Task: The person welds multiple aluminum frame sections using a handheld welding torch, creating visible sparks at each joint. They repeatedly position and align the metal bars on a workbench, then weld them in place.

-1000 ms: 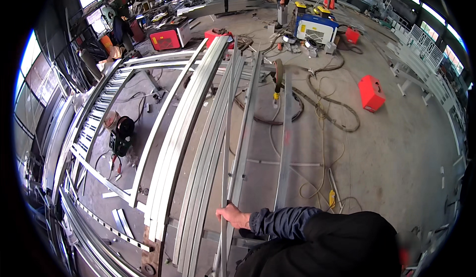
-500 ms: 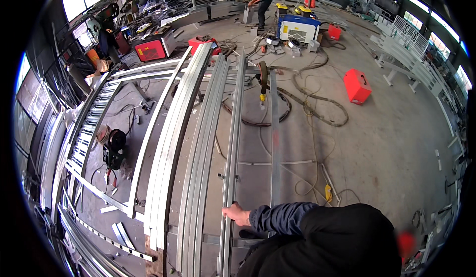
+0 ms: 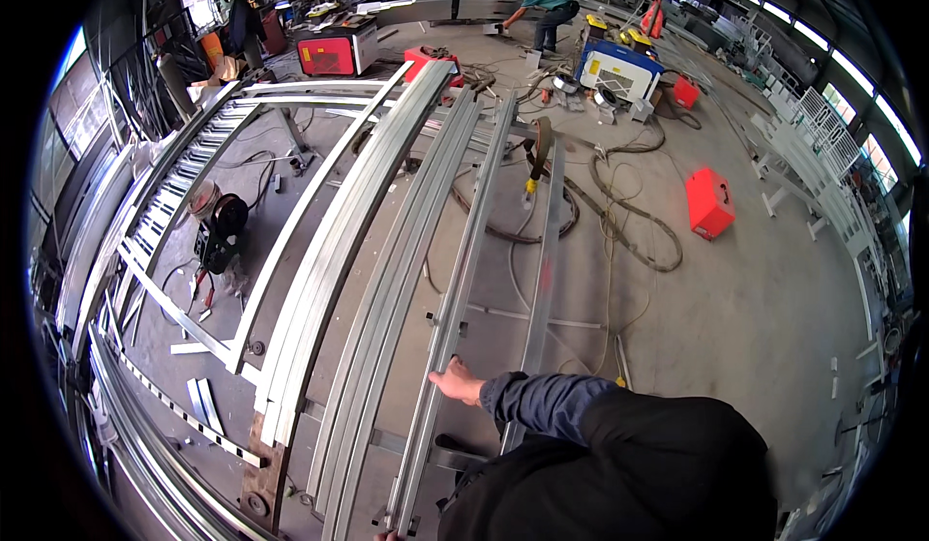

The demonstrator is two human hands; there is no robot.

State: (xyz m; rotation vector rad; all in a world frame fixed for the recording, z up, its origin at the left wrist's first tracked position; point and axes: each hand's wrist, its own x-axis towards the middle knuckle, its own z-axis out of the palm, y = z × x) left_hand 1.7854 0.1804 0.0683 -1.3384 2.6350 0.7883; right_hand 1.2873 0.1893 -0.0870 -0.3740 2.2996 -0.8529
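Observation:
My right hand (image 3: 458,382) reaches in from the right, its fingers closed over the edge of a long silver metal bar (image 3: 472,241) with a channel-like profile. Small dark fittings (image 3: 462,329) stick out from the sides of this bar, about midway and near its close end. At the lower edge, a sliver of my left hand (image 3: 387,536) shows beside the bar's near end; most of it is hidden. Left of this bar lies a bundle of similar bars (image 3: 387,338). To the right runs a single bar (image 3: 542,299).
A wider stack of bars (image 3: 334,251) rests farther left on a metal frame (image 3: 184,299). Hoses (image 3: 639,241) loop over the floor beside a red box (image 3: 709,202). A co-worker (image 3: 544,9) bends down at the back near a blue and white machine (image 3: 619,69).
My view has shifted, so the bars appear more tilted. Part of my left hand has come into view at the lower edge. My right hand stays on the bar. The co-worker bends lower.

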